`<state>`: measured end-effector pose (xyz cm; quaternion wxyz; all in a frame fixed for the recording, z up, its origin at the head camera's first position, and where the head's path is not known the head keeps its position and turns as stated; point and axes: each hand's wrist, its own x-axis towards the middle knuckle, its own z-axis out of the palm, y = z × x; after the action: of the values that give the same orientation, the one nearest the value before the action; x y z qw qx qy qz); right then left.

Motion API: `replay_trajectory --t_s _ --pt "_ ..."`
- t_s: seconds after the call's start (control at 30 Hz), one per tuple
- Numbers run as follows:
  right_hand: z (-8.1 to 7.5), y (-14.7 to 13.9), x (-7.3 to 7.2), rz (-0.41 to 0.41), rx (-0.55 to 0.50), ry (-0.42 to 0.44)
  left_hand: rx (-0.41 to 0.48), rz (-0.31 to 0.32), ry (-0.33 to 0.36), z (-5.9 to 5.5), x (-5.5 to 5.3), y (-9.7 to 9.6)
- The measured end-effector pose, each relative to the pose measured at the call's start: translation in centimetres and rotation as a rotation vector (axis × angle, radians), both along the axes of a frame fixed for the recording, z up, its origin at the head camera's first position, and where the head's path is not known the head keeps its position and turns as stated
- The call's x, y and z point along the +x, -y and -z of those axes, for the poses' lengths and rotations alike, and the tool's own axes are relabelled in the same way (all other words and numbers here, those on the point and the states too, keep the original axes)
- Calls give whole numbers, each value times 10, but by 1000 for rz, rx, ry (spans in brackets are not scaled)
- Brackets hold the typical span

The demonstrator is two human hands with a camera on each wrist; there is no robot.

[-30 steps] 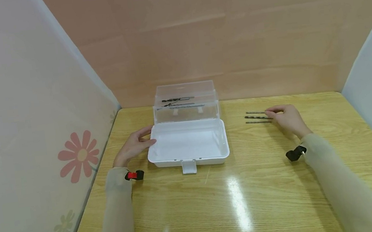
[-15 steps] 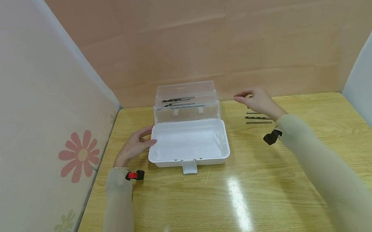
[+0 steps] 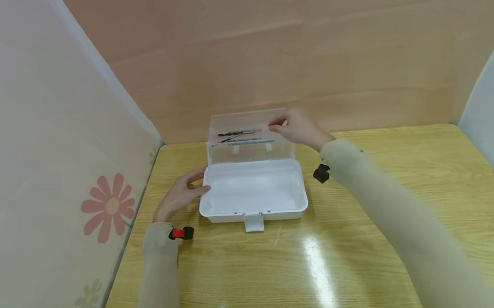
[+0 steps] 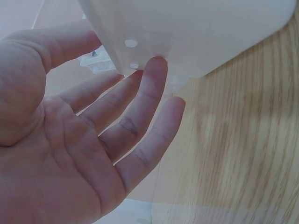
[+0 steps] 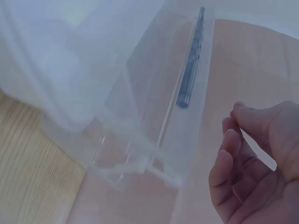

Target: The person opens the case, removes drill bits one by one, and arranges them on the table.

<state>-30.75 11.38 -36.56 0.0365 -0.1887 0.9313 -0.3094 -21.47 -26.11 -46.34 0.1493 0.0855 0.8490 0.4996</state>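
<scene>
My left hand (image 3: 181, 195) grips the left side of an open white storage box (image 3: 255, 220). The left wrist view has the thumb at the rim and fingers against the outer wall (image 4: 196, 37). Behind the white base stands its clear fold-out upper part (image 3: 253, 153), where several metal drill bits (image 3: 240, 133) lie. My right hand (image 3: 299, 129) hovers at its right end, thumb and index tips together, other fingers curled. In the right wrist view nothing shows between those fingertips; a dark-shanked drill bit (image 5: 188, 84) lies beside them in the clear tray (image 5: 170, 140).
The wooden table (image 3: 244, 282) is bounded by a tan backdrop (image 3: 333, 61) behind and a pale, flower-printed side screen (image 3: 39, 123) on the left. My right sleeve hides the tabletop drill bits; one dark end (image 3: 361, 150) peeks out. A latch (image 3: 253, 223) hangs at the box's front.
My right hand has left the drill bits on the table and moved left, up to the right end of the box's clear upper part. My left hand has stayed on the box.
</scene>
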Motion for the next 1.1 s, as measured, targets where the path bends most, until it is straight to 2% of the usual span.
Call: replay_trajectory --t_s 0.33,0.6,0.87,1.1 --pt "3 48 -11 -110 64 -73 -20 -6 -4 1 0 -2" --pt "7 80 -17 -127 86 -46 -15 -6 -9 0 2 -2" --pt "17 94 -23 -115 98 -25 21 -5 14 0 5 -4" --pt "17 96 -23 -138 130 -36 24 4 5 1 4 -5"
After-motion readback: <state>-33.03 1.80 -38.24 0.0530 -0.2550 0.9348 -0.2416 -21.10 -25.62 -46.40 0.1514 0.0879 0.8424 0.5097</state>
